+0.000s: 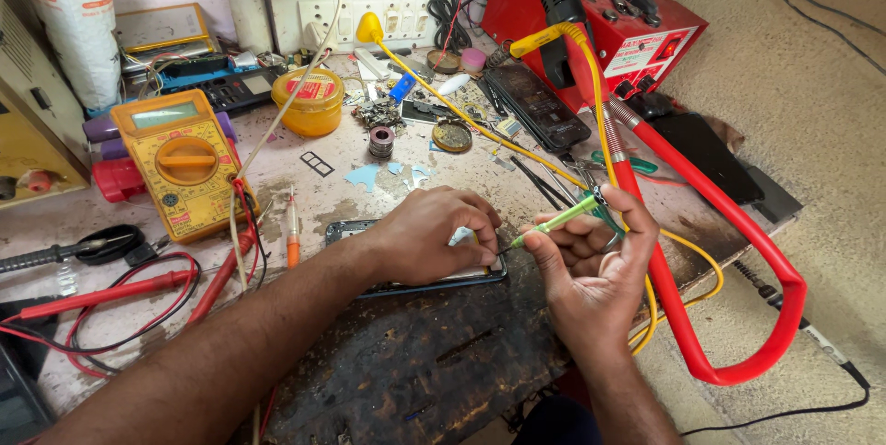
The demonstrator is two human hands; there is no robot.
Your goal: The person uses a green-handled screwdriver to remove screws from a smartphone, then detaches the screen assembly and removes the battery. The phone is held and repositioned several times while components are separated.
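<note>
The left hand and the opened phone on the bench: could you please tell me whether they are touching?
Touching. The head view shows the left hand lying flat on the opened phone, its fingers pressing down and covering most of it.
</note>
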